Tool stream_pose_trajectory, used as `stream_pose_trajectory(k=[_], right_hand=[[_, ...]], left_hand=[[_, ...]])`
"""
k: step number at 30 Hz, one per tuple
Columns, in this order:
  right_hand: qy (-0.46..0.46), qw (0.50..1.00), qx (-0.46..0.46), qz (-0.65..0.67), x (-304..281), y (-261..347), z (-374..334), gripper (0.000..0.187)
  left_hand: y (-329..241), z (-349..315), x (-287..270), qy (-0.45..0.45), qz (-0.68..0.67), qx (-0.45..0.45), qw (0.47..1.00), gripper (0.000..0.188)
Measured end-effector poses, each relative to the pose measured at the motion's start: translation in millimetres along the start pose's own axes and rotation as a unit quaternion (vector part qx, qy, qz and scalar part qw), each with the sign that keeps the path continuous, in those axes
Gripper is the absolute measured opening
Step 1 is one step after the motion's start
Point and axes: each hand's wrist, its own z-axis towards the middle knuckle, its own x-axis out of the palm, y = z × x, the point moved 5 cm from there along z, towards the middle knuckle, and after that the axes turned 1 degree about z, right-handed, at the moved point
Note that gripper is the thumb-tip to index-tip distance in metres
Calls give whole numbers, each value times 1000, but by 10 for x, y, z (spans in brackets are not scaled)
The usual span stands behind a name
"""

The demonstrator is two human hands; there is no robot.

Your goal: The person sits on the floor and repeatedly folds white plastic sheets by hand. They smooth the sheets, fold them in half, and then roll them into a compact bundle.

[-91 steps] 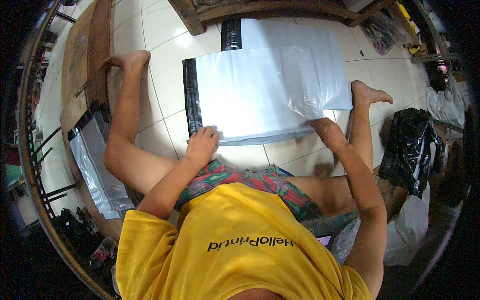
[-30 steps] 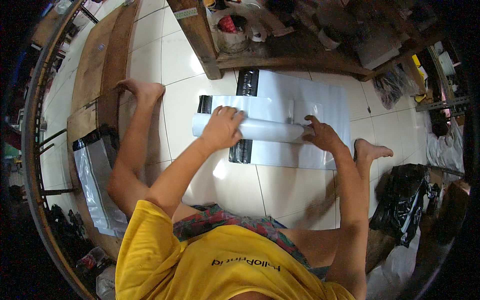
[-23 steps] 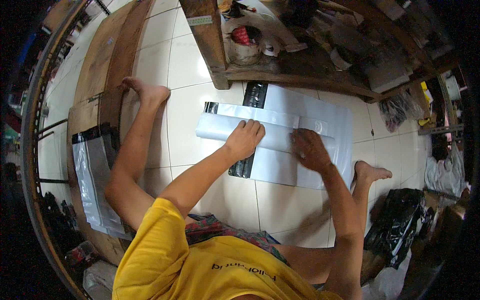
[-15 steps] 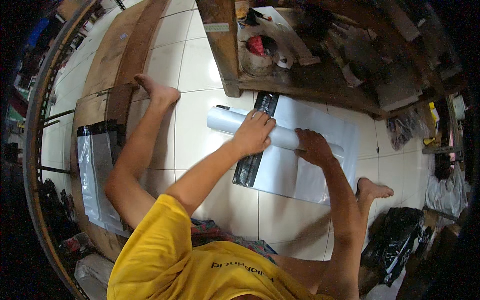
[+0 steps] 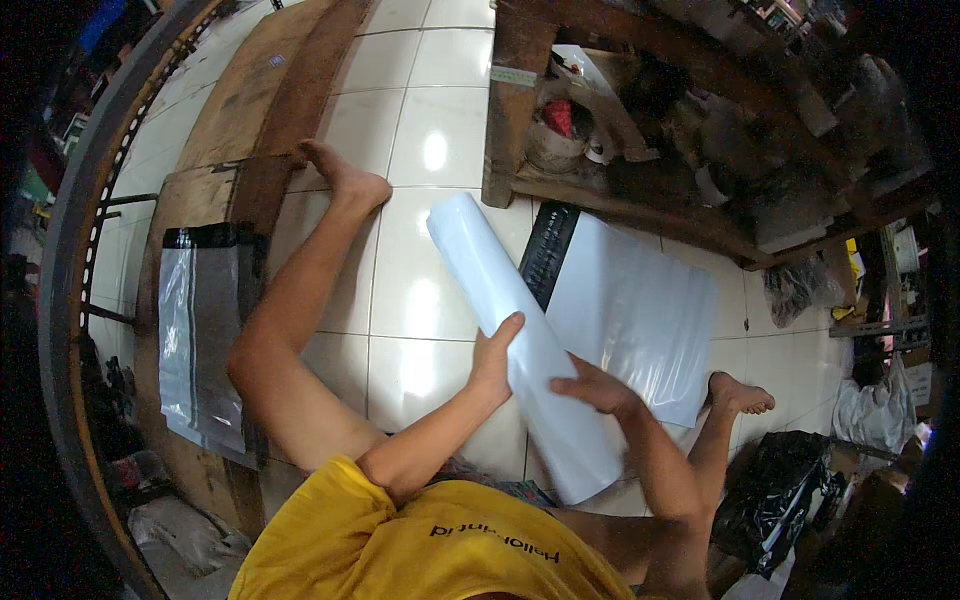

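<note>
A rolled-up sheaf of pale bluish-white plastic (image 5: 480, 262) slants in front of me, its near end close to my lap. My left hand (image 5: 493, 358) grips its left side with the thumb over the top. On the opposite side, my right hand (image 5: 598, 386) holds the roll, slightly blurred, with its fingers against the surface. Beneath and beyond the roll, a flat white plastic mailer bag (image 5: 640, 315) with a black strip along its left edge lies on the tiles; the roll hides part of its near left side.
A wooden shelf (image 5: 600, 195) holding a tub and clutter stands at the far right. Wooden boards (image 5: 200, 195) run along the left, with a grey plastic bag (image 5: 200, 340) on them. Black plastic (image 5: 775, 495) lies at the near right. A metal rack frame (image 5: 62, 300) edges the left.
The roll has been turned from lying crosswise on the bag to a steep slant nearer my body. Both hands have moved toward me with it, uncovering more of the flat bag.
</note>
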Motion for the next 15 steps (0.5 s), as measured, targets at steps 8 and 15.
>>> stream_pose_trajectory(k=[8,15], right_hand=[[-150,905,-306,-256,965,595,521,131],[-92,798,-361,-473,1033,468,1002,130]], left_hand=[[-1231,-709,129,63,339,401,849,117],[-1260,-401,-548,106,528,433,723,129]])
